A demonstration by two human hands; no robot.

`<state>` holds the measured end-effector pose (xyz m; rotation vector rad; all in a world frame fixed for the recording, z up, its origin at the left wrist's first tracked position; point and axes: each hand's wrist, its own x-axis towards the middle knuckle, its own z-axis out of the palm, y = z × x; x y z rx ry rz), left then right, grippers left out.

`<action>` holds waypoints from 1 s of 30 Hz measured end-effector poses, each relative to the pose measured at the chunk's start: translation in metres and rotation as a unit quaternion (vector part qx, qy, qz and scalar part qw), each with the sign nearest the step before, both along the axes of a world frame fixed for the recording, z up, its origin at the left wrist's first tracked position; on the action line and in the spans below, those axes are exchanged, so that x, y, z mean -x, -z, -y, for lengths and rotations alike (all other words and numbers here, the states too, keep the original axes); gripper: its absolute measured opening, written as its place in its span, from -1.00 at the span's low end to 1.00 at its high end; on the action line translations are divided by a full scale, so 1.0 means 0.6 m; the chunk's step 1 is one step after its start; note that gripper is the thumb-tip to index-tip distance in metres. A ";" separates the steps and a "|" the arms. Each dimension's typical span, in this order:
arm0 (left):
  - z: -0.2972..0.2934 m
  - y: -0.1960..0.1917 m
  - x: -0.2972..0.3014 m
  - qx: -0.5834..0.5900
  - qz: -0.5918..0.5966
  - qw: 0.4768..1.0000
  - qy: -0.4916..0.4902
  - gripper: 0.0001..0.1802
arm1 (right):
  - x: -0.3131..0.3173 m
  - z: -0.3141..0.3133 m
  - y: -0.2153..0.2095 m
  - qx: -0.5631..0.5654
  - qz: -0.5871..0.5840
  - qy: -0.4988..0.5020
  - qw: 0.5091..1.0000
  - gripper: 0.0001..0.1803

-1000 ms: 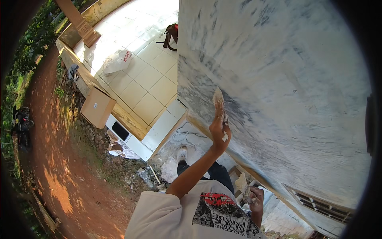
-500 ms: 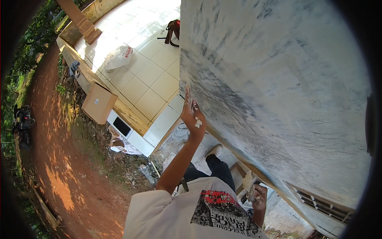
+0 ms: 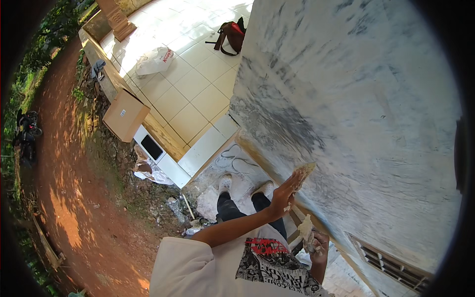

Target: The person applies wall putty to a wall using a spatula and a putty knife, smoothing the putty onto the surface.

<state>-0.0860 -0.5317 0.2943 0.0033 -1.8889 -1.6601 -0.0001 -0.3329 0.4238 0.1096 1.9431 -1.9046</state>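
Note:
My left hand reaches across my body toward the streaked grey-white wall. Its fingers press together around a thin flat piece smeared with pale paste, whose tip is at or close to the wall; I cannot tell if they touch. Flecks of paste cling to this hand. Lower down, my right hand is closed around a whitish lump of paste that sticks up beyond the fingers. Whether a tool lies under that lump is hidden.
A tiled porch carries a white plastic bag and a dark backpack. Along its edge are a cardboard box and a dark tablet-like slab. A barred vent sits low in the wall. Red dirt path runs left.
My left hand has come away from the wall's corner edge, moving right and nearer to my right hand. The right hand's lump shows more plainly. The view has shifted slightly.

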 end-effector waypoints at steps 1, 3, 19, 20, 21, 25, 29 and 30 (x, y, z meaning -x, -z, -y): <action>0.019 0.008 -0.012 -0.002 0.015 1.000 -0.014 -0.33 | 0.002 -0.009 0.004 0.003 0.013 -0.002 1.000 -0.30; 0.079 -0.004 0.012 -0.064 0.053 0.994 -0.069 -0.38 | 0.000 -0.016 0.010 0.005 0.028 0.000 1.000 -0.30; 0.053 -0.122 0.135 0.000 -0.053 0.992 -0.117 -0.22 | 0.009 -0.008 0.013 0.038 0.051 -0.059 0.996 -0.48; 0.027 -0.112 0.111 -0.009 -0.055 0.994 -0.092 -0.22 | 0.007 -0.020 0.013 0.036 0.054 -0.063 0.996 -0.48; -0.006 -0.092 0.083 -0.021 -0.043 0.997 -0.065 -0.23 | 0.007 -0.034 0.017 0.033 0.042 -0.064 0.997 -0.48; -0.037 -0.058 -0.011 -0.062 -0.026 0.997 0.044 -0.28 | 0.030 0.005 -0.013 0.014 0.002 -0.081 0.997 -0.48; 0.073 -0.006 0.014 -0.108 0.048 0.989 -0.092 -0.43 | 0.029 0.003 -0.013 0.030 0.011 -0.042 0.999 -0.45; 0.127 -0.005 0.048 -0.070 0.046 0.982 -0.171 -0.47 | 0.029 0.002 -0.015 0.026 0.013 -0.040 0.999 -0.45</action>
